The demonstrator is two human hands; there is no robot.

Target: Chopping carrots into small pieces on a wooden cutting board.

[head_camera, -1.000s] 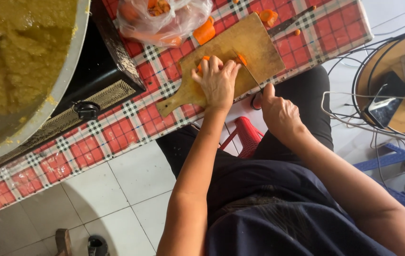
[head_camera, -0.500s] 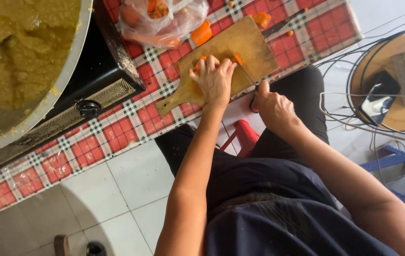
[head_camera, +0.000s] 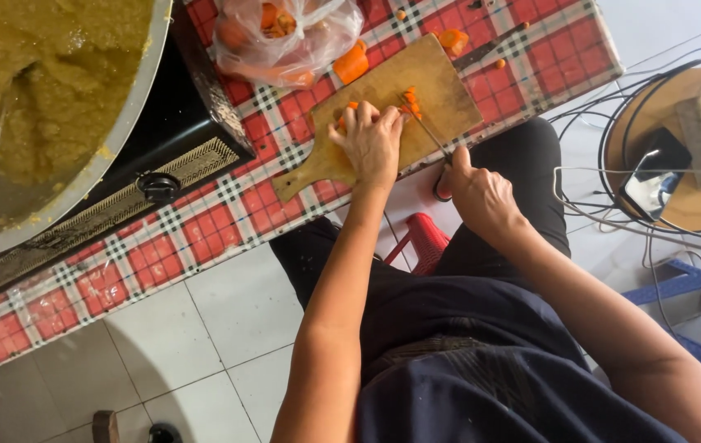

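Left hand (head_camera: 373, 141), fingers curled, presses a carrot (head_camera: 349, 115) onto the wooden cutting board (head_camera: 436, 78) at upper centre of the frame. Right hand (head_camera: 475, 190) is closed around a knife (head_camera: 426, 131), blade meeting cut carrot pieces (head_camera: 410, 102); a plastic bag of carrots (head_camera: 285, 37) lies above

Checked table (head_camera: 227, 230): cutting board (head_camera: 440, 82), stove (head_camera: 178, 131), bag (head_camera: 285, 41).

Left hand (head_camera: 373, 141) palm-down, fingers curled and bunched, pressing flat at the end of a nearly straight forearm reaching forward. Right hand (head_camera: 475, 190) sits just beside it, closer to the body, closed in a fist-like grip, thumb up along the top, wrist slightly cocked, elbow bent out to the right.
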